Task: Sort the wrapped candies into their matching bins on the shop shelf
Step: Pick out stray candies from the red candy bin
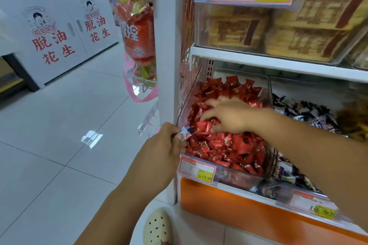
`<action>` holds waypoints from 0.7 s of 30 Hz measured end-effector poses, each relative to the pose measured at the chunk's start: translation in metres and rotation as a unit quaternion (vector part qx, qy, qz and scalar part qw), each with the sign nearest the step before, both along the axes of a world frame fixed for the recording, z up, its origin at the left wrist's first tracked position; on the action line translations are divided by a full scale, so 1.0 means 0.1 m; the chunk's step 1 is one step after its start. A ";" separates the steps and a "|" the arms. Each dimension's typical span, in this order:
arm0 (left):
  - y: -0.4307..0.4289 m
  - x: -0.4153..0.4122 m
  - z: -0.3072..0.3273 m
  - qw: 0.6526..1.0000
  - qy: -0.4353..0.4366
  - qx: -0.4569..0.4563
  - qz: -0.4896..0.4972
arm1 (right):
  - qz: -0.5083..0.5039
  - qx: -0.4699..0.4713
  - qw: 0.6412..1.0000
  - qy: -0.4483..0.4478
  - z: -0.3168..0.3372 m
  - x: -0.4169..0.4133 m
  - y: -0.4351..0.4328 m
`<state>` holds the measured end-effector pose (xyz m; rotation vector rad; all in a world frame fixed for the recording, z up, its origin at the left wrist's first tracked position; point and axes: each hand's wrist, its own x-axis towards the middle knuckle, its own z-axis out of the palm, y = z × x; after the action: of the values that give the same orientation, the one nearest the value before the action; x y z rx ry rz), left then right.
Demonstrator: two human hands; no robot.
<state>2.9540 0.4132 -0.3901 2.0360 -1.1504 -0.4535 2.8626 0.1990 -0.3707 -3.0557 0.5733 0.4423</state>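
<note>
Red candies [225, 145] glossy foil; bin [239, 177] clear plastic (smooth).

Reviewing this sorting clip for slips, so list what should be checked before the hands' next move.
1. Left hand holds the white-and-blue candy securely: ok, pinched at the fingertips.
2. That candy belongs with the red candies: not ok, its wrapper differs.
3. Right hand has picked out a stray: cannot tell, its fingers lie curled on the red pile.
4. Red bin is free of further strays: cannot tell, the hand covers part of it.
5. Matching bin is located: cannot tell, the neighbouring bin shows dark mixed wrappers, blurred.
</note>
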 end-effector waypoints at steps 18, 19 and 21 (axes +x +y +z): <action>0.11 0.10 -0.01 1.000 0.016 -0.013 0.010 | 0.139 0.032 0.985 0.098 -0.21 0.17 0.42; 0.11 0.11 -0.01 1.000 0.016 -0.015 0.011 | 0.146 -0.005 0.985 0.091 -0.25 0.19 0.38; 0.10 0.12 -0.02 1.000 0.020 -0.014 0.013 | 0.138 -0.041 0.988 0.061 -0.24 0.22 0.27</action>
<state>2.9657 0.4232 -0.3919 2.0069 -1.0982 -0.4601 2.8842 0.2262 -0.3946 -3.2152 0.1713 0.6274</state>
